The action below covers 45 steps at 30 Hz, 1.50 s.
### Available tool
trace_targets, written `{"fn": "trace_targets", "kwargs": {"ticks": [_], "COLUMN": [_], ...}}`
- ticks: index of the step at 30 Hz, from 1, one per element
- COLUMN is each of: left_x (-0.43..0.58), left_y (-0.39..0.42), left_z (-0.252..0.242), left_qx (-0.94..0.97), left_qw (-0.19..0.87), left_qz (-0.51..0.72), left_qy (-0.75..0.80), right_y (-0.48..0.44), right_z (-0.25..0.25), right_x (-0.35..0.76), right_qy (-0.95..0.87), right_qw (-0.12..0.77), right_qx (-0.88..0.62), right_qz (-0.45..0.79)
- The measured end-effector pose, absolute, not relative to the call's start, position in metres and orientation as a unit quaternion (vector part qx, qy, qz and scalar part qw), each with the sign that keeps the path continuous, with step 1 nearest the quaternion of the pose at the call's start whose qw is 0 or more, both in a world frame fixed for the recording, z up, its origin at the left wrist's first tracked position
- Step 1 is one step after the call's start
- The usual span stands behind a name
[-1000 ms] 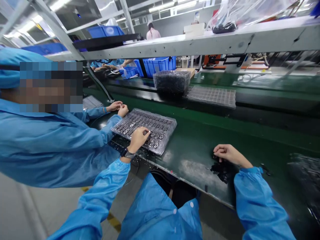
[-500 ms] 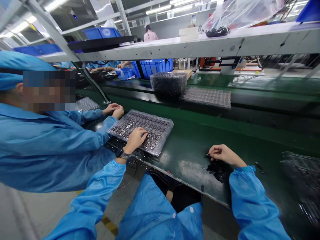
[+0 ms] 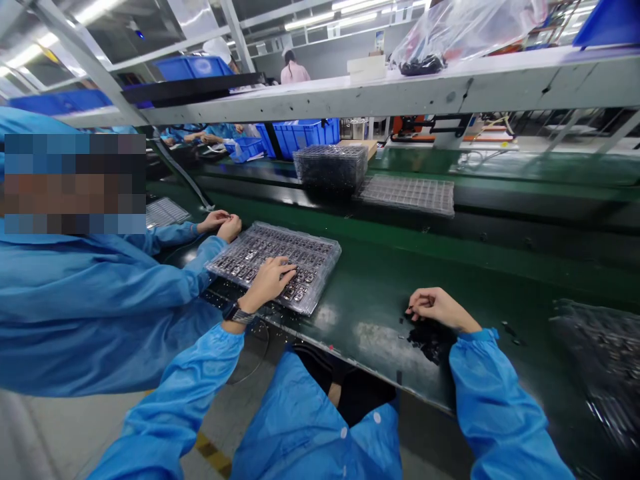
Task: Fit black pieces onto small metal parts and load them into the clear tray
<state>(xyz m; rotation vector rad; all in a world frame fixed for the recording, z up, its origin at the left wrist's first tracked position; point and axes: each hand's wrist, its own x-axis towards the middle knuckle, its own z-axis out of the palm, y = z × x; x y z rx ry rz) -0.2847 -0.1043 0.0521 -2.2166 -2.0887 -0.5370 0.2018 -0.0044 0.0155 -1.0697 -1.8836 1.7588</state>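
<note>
My left hand (image 3: pixel 270 280) rests on a clear plastic tray (image 3: pixel 320 248) of several small dark parts, fingers curled with the tips pressed onto the near rows. A dark watch sits on that wrist. My right hand (image 3: pixel 434 307) lies on the green work surface (image 3: pixel 380 293), fingers pinched together over a small heap of loose black parts (image 3: pixel 427 337). What the fingertips hold is too small to make out. Both my sleeves are blue.
A co-worker in blue sits close on my left, their hands (image 3: pixel 220 223) together at the tray's far left corner. A stack of trays (image 3: pixel 330 165) and a flat tray (image 3: pixel 407 195) lie behind. A dark bag (image 3: pixel 600 360) lies at the right. A shelf (image 3: pixel 350 93) runs overhead.
My left hand has shifted slightly along the tray's near rows. My right hand has moved a little leftward over the black parts.
</note>
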Motion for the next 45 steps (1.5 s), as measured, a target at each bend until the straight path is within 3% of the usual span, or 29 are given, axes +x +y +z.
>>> {"fn": "trace_targets", "kwargs": {"ticks": [8,15,24,30,45], "left_x": [-0.264,-0.155,0.021,0.050,0.030], "left_y": [-0.074,0.052,0.188,0.226,0.232], "left_z": [0.097,0.135,0.042,-0.005,-0.006], "left_qx": [-0.769,-0.827,-0.715,-0.645,-0.611], "left_qw": [-0.003,-0.088,-0.073,-0.051,-0.085], "left_qz": [-0.163,-0.097,-0.145,-0.218,-0.366], "left_qy": [-0.618,-0.546,-0.680,-0.730,-0.697], "right_y": [-0.003,0.000,0.003,0.006,0.013], "right_z": [0.007,-0.004,-0.011,-0.015,-0.021], "right_x": [0.192,0.189,0.188,0.187,0.190], "right_qy": [-0.670,-0.641,-0.615,-0.581,-0.574], "right_qw": [0.201,0.237,0.288,0.302,0.344], "right_qx": [-0.372,-0.375,-0.385,-0.394,-0.413], "right_qz": [0.610,0.626,0.625,0.646,0.618]}}
